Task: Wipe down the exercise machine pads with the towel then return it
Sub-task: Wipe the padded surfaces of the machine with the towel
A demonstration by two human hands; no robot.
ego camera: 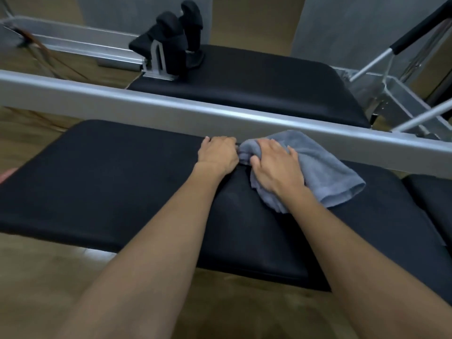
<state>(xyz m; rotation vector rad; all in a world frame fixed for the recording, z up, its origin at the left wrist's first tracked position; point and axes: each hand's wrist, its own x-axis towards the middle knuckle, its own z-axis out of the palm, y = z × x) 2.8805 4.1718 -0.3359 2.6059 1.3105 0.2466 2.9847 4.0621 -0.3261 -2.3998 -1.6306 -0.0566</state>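
Note:
A grey towel (325, 170) lies bunched on the near black pad (110, 182), close to the pad's far edge. My right hand (276, 165) presses flat on top of the towel, its thumb tucked into the folds. My left hand (217, 152) rests beside it on the pad, fingers curled over the far edge and touching the towel's left end. A second black pad (256, 79) lies beyond the silver rail (146, 104).
Two black padded shoulder rests (176, 37) stand on a metal bracket at the far pad's left end. A padded foot bar (415, 33) and metal frame rise at the right. Another black pad (435, 199) adjoins at the right. Wooden floor shows below.

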